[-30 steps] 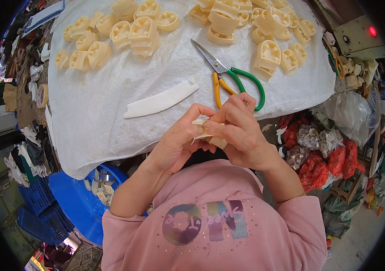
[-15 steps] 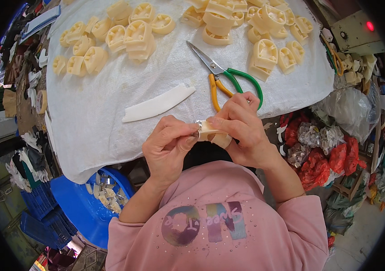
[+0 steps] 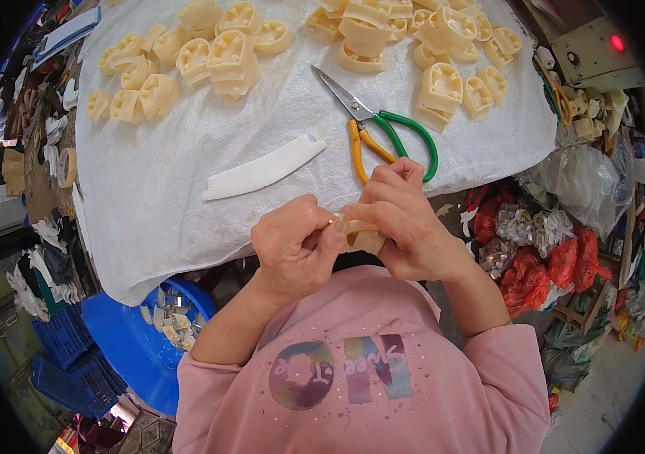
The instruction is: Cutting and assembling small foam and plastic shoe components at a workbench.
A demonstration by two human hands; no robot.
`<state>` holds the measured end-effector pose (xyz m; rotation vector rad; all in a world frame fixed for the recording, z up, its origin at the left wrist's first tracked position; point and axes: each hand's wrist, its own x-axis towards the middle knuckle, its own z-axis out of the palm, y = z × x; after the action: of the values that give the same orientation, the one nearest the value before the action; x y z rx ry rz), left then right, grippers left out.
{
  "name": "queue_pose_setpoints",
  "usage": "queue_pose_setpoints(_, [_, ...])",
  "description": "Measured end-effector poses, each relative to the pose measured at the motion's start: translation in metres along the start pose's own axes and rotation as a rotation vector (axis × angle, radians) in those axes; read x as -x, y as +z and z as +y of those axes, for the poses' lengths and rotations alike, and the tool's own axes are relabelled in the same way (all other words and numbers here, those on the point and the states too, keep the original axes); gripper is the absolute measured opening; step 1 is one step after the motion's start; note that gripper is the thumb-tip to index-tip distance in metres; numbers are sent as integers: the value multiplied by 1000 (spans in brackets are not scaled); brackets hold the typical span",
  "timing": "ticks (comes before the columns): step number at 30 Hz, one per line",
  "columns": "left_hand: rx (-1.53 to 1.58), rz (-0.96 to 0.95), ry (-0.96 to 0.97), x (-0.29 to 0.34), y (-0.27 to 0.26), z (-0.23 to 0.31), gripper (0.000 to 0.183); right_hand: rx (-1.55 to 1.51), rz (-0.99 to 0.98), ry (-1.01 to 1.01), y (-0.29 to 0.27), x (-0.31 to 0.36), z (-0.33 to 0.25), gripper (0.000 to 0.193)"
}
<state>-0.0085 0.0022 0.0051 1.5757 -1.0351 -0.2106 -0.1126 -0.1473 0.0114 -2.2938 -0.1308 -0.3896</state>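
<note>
Just off the table's front edge, both hands meet at a cream-coloured, curved moulded plastic piece (image 3: 366, 239). My right hand (image 3: 411, 231) is closed on its right side, the fingers curled over the top. Pinched at its left end, my left hand (image 3: 290, 240) hides that part with thumb and fingers. Beyond the right hand lie scissors (image 3: 371, 121) with one green and one orange handle, blades pointing away and left. A white curved strip (image 3: 264, 170) rests flat on the cloth to their left.
Several similar cream pieces (image 3: 231, 64) stand in heaps across the far side of the white cloth (image 3: 163, 227). Below left is a blue basin (image 3: 122, 340) with small parts inside. Red and clear plastic bags (image 3: 538, 272) crowd the floor at right.
My left hand has shifted slightly right and turned over the piece's left end, covering a shiny silver bit seen there before. The right hand stays on the piece.
</note>
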Motion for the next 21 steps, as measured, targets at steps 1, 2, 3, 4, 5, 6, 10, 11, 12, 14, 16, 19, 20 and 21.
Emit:
queue_pose_setpoints(1, [-1,3,0,0,2,-1,16,-1,-2,-2,-1,-1,-1,37])
queue_pose_setpoints(2, [30,44,-48,1,5,-3,18,0,-45,7,-3,-2,-4,37])
queue_pose_setpoints(3, [61,85,-96,2,6,-5,20,1,-87,16,-4,-2,-5,37])
queue_pose_setpoints(4, [61,88,-96,4,5,-7,20,1,-89,14,-4,-3,-4,37])
queue_pose_setpoints(5, [152,66,-142,6,4,-8,20,15,-66,-4,-4,-2,-2,36])
queue_pose_setpoints(6, [243,43,-186,7,4,-9,20,29,-42,-22,-4,-2,0,34])
queue_pose_setpoints(10, [279,39,-179,3,2,-5,19,68,124,-47,-4,-6,3,31])
queue_pose_setpoints(11, [121,76,-6,3,3,-13,18,124,102,-65,-4,-7,1,31])
queue_pose_setpoints(12, [-38,112,166,2,3,-17,21,180,79,-82,-4,-7,0,32])
queue_pose_setpoints(14, [-69,111,179,0,0,-15,23,226,80,-112,-1,-6,6,32])
queue_pose_setpoints(16, [-101,110,191,-1,-4,-17,27,272,80,-142,-4,-6,5,33])
queue_pose_setpoints(19, [-131,150,187,2,-13,-19,21,95,-51,-31,-18,-11,-11,41])
queue_pose_setpoints(20, [-140,168,199,0,-15,-16,22,82,105,-55,-20,-10,-10,46])
queue_pose_setpoints(21, [-150,188,209,0,-17,-14,23,66,260,-79,-21,-10,-11,51])
